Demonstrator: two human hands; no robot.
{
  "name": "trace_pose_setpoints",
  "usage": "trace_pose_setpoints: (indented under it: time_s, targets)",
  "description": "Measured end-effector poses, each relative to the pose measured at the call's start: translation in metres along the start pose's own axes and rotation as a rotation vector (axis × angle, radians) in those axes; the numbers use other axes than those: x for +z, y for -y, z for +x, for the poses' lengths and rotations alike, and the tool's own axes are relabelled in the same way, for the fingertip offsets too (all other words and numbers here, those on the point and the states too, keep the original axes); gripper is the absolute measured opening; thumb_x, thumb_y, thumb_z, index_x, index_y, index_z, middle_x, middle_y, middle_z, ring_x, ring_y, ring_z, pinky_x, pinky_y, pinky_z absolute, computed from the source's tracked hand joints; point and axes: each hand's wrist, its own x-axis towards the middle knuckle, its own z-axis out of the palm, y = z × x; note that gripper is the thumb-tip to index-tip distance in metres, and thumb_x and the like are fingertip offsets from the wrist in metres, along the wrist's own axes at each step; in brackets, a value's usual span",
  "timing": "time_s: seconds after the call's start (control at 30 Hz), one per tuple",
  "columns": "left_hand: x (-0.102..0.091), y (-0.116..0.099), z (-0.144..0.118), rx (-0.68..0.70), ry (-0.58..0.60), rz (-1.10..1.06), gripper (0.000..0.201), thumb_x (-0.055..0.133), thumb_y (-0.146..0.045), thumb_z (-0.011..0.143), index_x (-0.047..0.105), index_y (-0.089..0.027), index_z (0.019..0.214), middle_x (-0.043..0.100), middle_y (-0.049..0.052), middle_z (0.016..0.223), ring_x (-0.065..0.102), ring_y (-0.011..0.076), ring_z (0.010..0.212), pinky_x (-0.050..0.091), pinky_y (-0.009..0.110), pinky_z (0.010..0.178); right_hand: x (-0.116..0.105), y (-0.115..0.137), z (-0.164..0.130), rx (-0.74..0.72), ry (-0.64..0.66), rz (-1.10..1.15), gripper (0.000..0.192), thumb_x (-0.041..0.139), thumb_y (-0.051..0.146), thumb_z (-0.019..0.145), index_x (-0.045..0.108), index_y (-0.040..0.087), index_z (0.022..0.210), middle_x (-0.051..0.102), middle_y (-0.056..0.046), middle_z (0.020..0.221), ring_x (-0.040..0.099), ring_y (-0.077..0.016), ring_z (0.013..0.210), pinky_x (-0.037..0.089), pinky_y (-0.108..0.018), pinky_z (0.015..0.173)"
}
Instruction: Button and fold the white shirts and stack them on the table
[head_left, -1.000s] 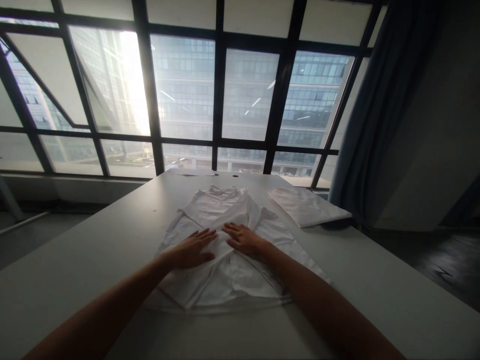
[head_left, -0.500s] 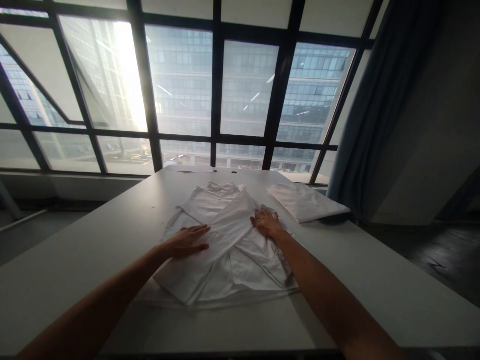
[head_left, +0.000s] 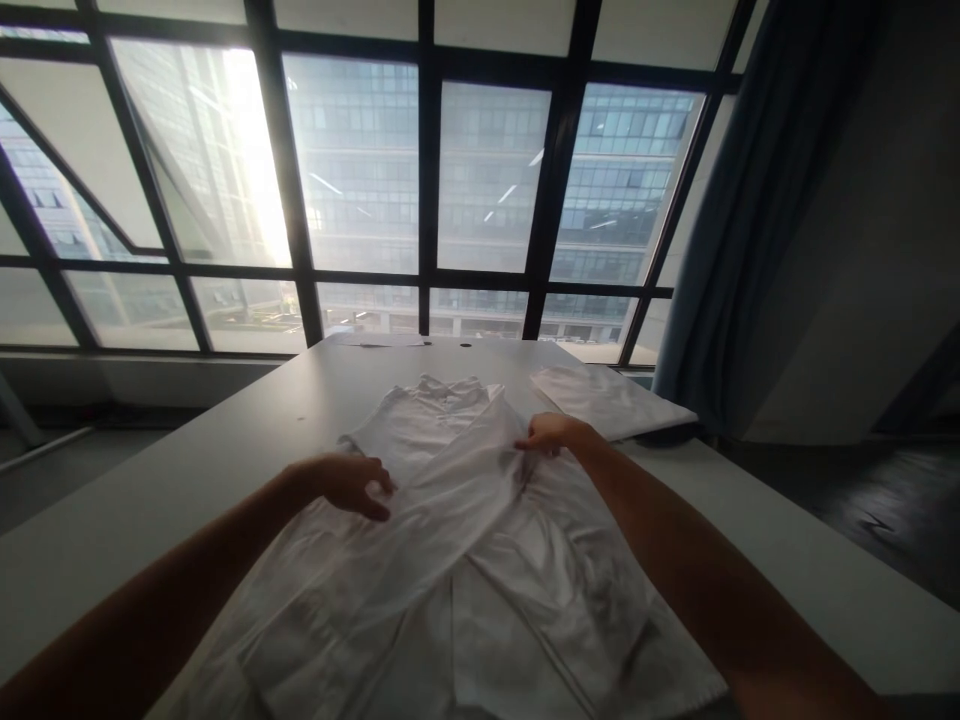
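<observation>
A white long-sleeved shirt (head_left: pixel 450 510) is spread out, with its gathered collar end away from me and a sleeve lying diagonally across the front. Its lower part billows toward me and runs out of the bottom of the view. My left hand (head_left: pixel 352 484) is at the shirt's left side, with fingers and thumb curled on the cloth; the exact grip is partly hidden. On the opposite side, my right hand (head_left: pixel 551 434) pinches the fabric near the sleeve, its fingers closed.
Folded white cloth (head_left: pixel 607 400) lies at the right edge of the white table (head_left: pixel 255 420), over something dark. White sheets (head_left: pixel 379 340) rest at the far end. Beyond stand dark-framed windows (head_left: pixel 427 180), and a blue curtain (head_left: pixel 735 250) hangs at right.
Both hands were flat on the shirt and are now curled at its sides. The right hand has risen slightly. The shirt's lower part has lifted and spread toward me.
</observation>
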Motion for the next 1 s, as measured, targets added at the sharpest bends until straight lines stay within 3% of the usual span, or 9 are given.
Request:
trace_pose_setpoints:
  time_s: [0.1, 0.17, 0.27, 0.37, 0.43, 0.5, 0.67, 0.83, 1.0]
  targets:
    - [-0.024, -0.022, 0.032, -0.117, -0.01, 0.126, 0.059, 0.05, -0.067, 0.087, 0.078, -0.016, 0.085, 0.074, 0.016, 0.099, 0.068, 0.0315, 0.093, 0.049, 0.039, 0.085, 0.008, 0.001, 0.001, 0.017, -0.35, -0.05, 0.035, 0.057, 0.049, 0.09, 0.074, 0.019, 0.098, 0.071, -0.013, 0.109, 0.065, -0.0264, 0.101, 0.046, -0.033, 0.083]
    - [-0.035, -0.041, 0.064, -0.19, -0.187, 0.189, 0.06, 0.043, -0.062, 0.093, 0.077, -0.012, 0.09, 0.072, 0.02, 0.102, 0.067, 0.0338, 0.094, 0.049, 0.042, 0.082, 0.025, 0.001, 0.005, 0.033, -0.466, -0.024, 0.032, 0.055, 0.044, 0.091, 0.072, 0.02, 0.103, 0.069, -0.012, 0.115, 0.064, -0.0247, 0.104, 0.045, -0.031, 0.083]
    - [-0.049, -0.075, 0.121, -0.231, -0.426, 0.106, 0.062, 0.035, -0.06, 0.097, 0.074, -0.012, 0.102, 0.071, 0.021, 0.105, 0.067, 0.0324, 0.097, 0.049, 0.041, 0.082, 0.049, -0.005, 0.011, 0.055, -0.506, 0.064, 0.031, 0.056, 0.043, 0.09, 0.07, 0.019, 0.105, 0.068, -0.011, 0.114, 0.063, -0.0222, 0.103, 0.044, -0.028, 0.081]
    - [-0.061, -0.106, 0.181, -0.208, -0.58, 0.005, 0.067, 0.037, -0.068, 0.092, 0.071, -0.013, 0.11, 0.07, 0.021, 0.109, 0.066, 0.0345, 0.102, 0.05, 0.043, 0.084, 0.059, -0.018, 0.016, 0.069, -0.511, 0.156, 0.028, 0.056, 0.04, 0.089, 0.071, 0.019, 0.099, 0.07, -0.01, 0.109, 0.064, -0.0203, 0.098, 0.043, -0.026, 0.077]
    - [-0.069, -0.119, 0.218, -0.205, -0.614, -0.03, 0.066, 0.05, -0.068, 0.086, 0.068, -0.012, 0.115, 0.068, 0.022, 0.114, 0.065, 0.0356, 0.105, 0.05, 0.042, 0.086, 0.058, -0.026, 0.019, 0.081, -0.507, 0.207, 0.025, 0.057, 0.039, 0.089, 0.072, 0.019, 0.094, 0.072, -0.009, 0.105, 0.065, -0.0196, 0.095, 0.042, -0.025, 0.074]
    - [-0.075, -0.125, 0.249, -0.246, -0.589, -0.097, 0.056, 0.063, -0.056, 0.081, 0.068, -0.011, 0.114, 0.067, 0.023, 0.116, 0.064, 0.0363, 0.108, 0.05, 0.041, 0.088, 0.057, -0.033, 0.021, 0.093, -0.503, 0.251, 0.025, 0.056, 0.038, 0.089, 0.073, 0.02, 0.09, 0.073, -0.009, 0.099, 0.066, -0.0195, 0.092, 0.041, -0.026, 0.072]
    - [-0.087, -0.107, 0.299, -0.358, -0.532, -0.311, 0.035, 0.072, -0.023, 0.072, 0.07, -0.009, 0.103, 0.068, 0.026, 0.112, 0.064, 0.0372, 0.11, 0.05, 0.039, 0.087, 0.058, -0.04, 0.026, 0.106, -0.504, 0.325, 0.025, 0.057, 0.039, 0.09, 0.073, 0.02, 0.09, 0.074, -0.009, 0.098, 0.067, -0.0203, 0.091, 0.041, -0.027, 0.071]
    - [-0.09, -0.067, 0.319, -0.395, -0.487, -0.533, 0.02, 0.066, -0.024, 0.078, 0.067, -0.007, 0.089, 0.07, 0.017, 0.078, 0.069, 0.0306, 0.086, 0.053, 0.032, 0.069, 0.059, -0.043, 0.028, 0.166, -0.521, 0.374, 0.023, 0.055, 0.035, 0.091, 0.072, 0.019, 0.091, 0.074, -0.01, 0.097, 0.067, -0.0194, 0.089, 0.041, -0.025, 0.07]
    - [-0.074, -0.042, 0.326, -0.34, -0.413, -0.744, 0.014, 0.061, -0.024, 0.084, 0.064, -0.011, 0.08, 0.062, 0.008, 0.06, 0.066, 0.0221, 0.061, 0.055, 0.03, 0.059, 0.057, -0.043, 0.026, 0.206, -0.527, 0.347, 0.025, 0.051, 0.035, 0.093, 0.071, 0.019, 0.092, 0.074, -0.01, 0.099, 0.067, -0.0197, 0.091, 0.041, -0.025, 0.071]
